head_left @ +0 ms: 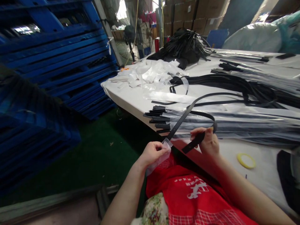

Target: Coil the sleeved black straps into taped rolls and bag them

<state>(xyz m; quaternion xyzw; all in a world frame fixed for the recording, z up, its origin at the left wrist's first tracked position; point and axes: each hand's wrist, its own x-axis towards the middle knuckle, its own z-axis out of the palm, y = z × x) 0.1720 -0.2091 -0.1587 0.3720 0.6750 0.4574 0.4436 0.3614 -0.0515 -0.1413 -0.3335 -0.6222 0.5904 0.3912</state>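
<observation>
My left hand (153, 153) pinches a small clear plastic sleeve (167, 144) at the table's near edge. One end of a long black strap (181, 120) runs down into that sleeve. The strap loops back across the table, and my right hand (207, 142) has its fingers closed round a black strap end (193, 143) that points down and left. Whether both ends belong to one strap I cannot tell for sure. Just beyond my hands lies a bundle of black straps in clear sleeves (225, 122), their bare ends facing left.
A heap of white plastic sleeves (152, 73) lies at the table's far left corner. Behind it rises a pile of black straps (185, 43). A yellow tape roll (246, 160) rests right of my right hand. Blue pallets (58, 59) stand stacked on the left.
</observation>
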